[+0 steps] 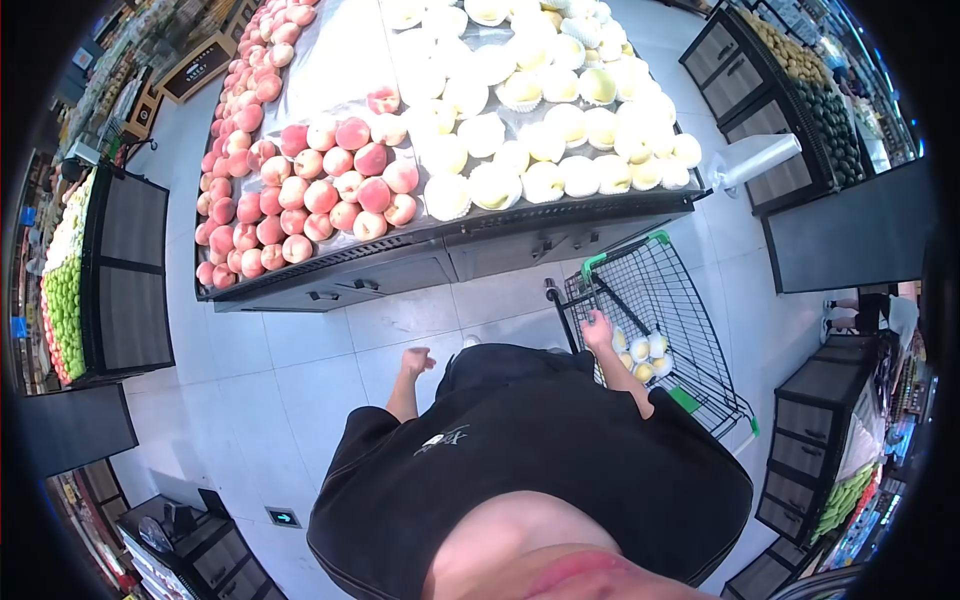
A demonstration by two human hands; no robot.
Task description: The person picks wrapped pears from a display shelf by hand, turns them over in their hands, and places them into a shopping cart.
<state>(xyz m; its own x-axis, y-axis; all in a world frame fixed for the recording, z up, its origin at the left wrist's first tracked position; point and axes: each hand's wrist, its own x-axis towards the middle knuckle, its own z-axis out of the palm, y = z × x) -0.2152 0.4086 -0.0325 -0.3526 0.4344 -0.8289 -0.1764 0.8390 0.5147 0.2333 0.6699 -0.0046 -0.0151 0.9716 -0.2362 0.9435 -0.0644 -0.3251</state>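
Tending the shopping cart point(655, 285) at my right side looks to be the step in hand, with a small cluster of wrapped fruit point(640, 349) lying in it. My right grip point(597, 328) is at the cart's near side, fingers curled close to the wire, but I cannot tell whether they close around a bar or merely rest there. My left grip point(419, 361) hangs in front of me, fingers loosely bent and parted, with nothing between them. If another piece is wanted, I judge the next move calls for that free left grip to reach forward to the surface point(345, 60), where peaches point(320, 196) are heaped bare on the left and pale fruit point(545, 183) sits on the right, and to pinch gently, since such fruit would probably bruise. The pieces in the cart look rounded and pale yellow, nestled in white sleeves, gathered beside my right forearm point(625, 378). Around them the cart is black wire mesh with green corners, near the surface's front.
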